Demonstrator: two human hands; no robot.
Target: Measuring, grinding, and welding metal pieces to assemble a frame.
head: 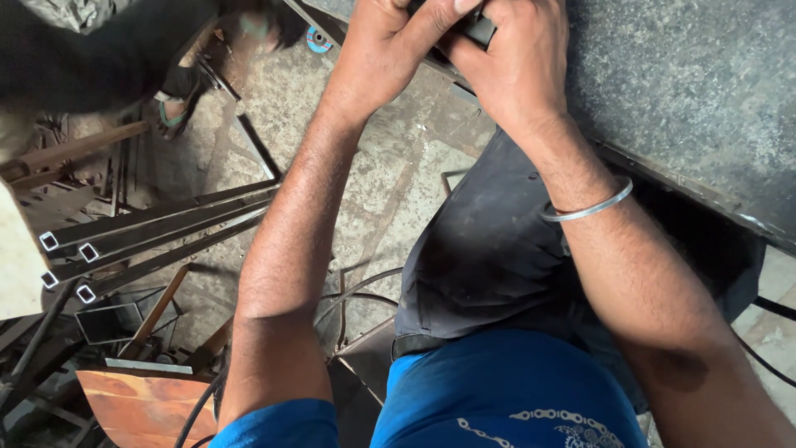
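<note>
My left hand [390, 46] and my right hand [510, 62] meet at the top of the view, at the edge of a dark grey worktable [688, 91]. Both hands close together around a small dark object [479, 29], mostly hidden by the fingers; its kind is unclear. A thin metal bangle [589, 207] circles my right wrist. I wear a blue shirt and dark trousers.
Several square steel tubes [149, 236] lie on the stained concrete floor at left. A wooden board [145, 402] sits at bottom left. Another person's sandalled foot [170, 104] stands at upper left. A small round disc [317, 39] lies near the top. Black cables run across the floor.
</note>
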